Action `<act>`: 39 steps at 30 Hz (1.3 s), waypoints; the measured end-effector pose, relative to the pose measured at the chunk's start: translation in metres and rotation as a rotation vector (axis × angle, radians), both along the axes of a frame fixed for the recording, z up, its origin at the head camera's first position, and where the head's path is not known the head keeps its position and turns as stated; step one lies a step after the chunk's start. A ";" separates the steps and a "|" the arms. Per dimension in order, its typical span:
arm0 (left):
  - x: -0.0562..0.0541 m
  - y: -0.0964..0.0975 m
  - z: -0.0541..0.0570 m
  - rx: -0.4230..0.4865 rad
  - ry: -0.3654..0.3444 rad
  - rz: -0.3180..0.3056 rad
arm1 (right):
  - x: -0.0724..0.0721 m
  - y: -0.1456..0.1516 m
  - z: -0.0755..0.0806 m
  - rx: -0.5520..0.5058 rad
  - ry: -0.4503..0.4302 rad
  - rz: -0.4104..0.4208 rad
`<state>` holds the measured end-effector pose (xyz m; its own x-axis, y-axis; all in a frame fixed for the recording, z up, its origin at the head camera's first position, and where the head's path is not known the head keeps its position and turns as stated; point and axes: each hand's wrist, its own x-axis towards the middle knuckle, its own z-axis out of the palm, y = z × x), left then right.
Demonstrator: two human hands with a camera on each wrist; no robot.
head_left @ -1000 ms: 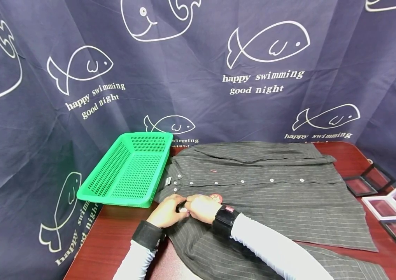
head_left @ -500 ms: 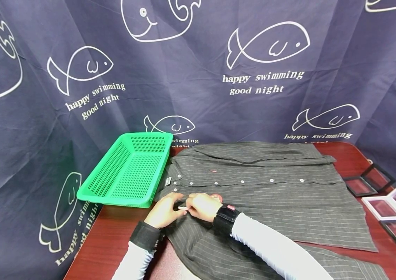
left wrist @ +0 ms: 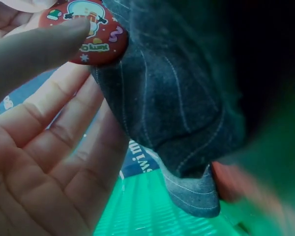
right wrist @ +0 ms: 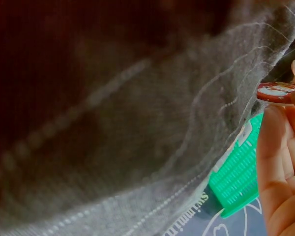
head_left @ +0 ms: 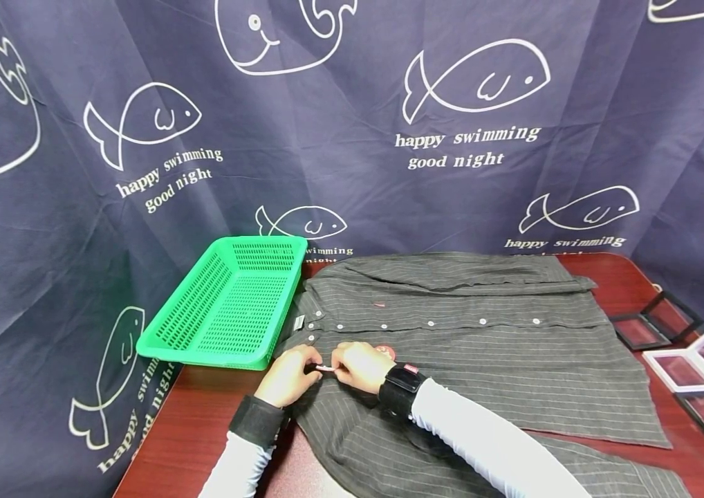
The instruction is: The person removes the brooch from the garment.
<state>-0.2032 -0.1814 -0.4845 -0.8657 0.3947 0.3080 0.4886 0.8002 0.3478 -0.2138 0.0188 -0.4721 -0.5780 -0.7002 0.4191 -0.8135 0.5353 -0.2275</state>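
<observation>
Versus half a second ago, your left hand [head_left: 288, 378] has drawn slightly left and the gap between its thumb and forefinger has narrowed; the badge [head_left: 325, 369] now shows nearly edge-on as a thin pale sliver, where a second ago it showed as a rounder pale patch. Your right hand [head_left: 359, 365] has barely shifted; the shirt [head_left: 483, 360] and basket [head_left: 202, 357] are unchanged. Position: badge between your two sets of fingertips, over the near front of the shirt, collar end, with the basket to the left beyond. Left hand pinching: in its wrist view your thumb [left wrist: 44, 46] lies across the badge's red printed face and the fingers reach behind it, not tightly curled. Right hand: fingers bent, pinching the badge's right end in the head view. Shirt cloth sits right against the badge's rim; you cannot tell whether your fingers also grip cloth. Hard to make out: the badge is cut off by the top of the left wrist view and partly covered by your thumb; in the right wrist view it sits at the right edge, with near cloth dark and blurred. Another badge [head_left: 387, 353] on the shirt is partly hidden behind your right hand.
</observation>
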 end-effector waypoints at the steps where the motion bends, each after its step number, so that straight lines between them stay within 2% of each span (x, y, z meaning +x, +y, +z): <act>1: 0.000 0.000 0.000 0.000 0.005 -0.001 | 0.000 0.000 0.000 -0.007 -0.003 0.000; 18: 0.000 -0.001 0.002 0.033 0.049 -0.035 | -0.001 0.000 0.000 -0.041 -0.057 -0.047; 25: -0.001 -0.003 0.002 0.045 0.027 -0.043 | -0.001 0.000 0.005 -0.069 -0.165 -0.084; 32: -0.002 -0.003 0.002 0.043 0.003 -0.038 | -0.007 -0.001 0.002 -0.091 -0.279 -0.116; 39: -0.003 -0.004 0.001 0.041 -0.013 -0.041 | -0.010 -0.002 -0.002 -0.118 -0.296 -0.113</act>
<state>-0.2058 -0.1854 -0.4833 -0.8530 0.4172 0.3137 0.5161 0.7643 0.3866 -0.2235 0.0173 -0.4737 -0.7578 -0.5816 0.2958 -0.6400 0.5742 -0.5107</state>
